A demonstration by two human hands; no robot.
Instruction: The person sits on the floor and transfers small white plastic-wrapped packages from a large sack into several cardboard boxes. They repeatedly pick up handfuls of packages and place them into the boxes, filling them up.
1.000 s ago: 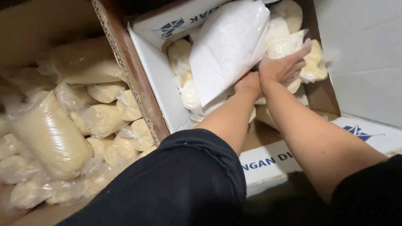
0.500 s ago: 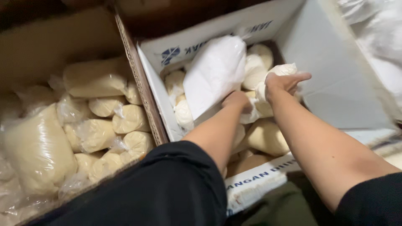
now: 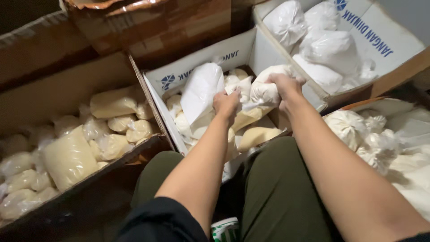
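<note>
Both my arms reach into a white-lined cardboard box [image 3: 197, 74] between my knees. My left hand [image 3: 226, 104] is closed on the lower edge of a large white plastic bag [image 3: 201, 89] that stands tilted against the box's left wall. My right hand [image 3: 286, 86] grips a smaller white bag of powder [image 3: 265, 92] and holds it above the other bags. Under and around both hands lie several cream-coloured bags [image 3: 257, 136], packed close together.
A brown box [image 3: 67, 89] at my left holds several cream bags [image 3: 69, 157]. At the upper right, a white box [image 3: 385, 45] contains white bags [image 3: 331, 49]. More white bags [image 3: 376, 139] are piled at my right. My green-trousered legs [image 3: 277, 201] sit below.
The view has tilted and pulled back, revealing the boxes at the right. My right hand now clutches a small white bag lifted off the pile. My left hand stays on the large bag.
</note>
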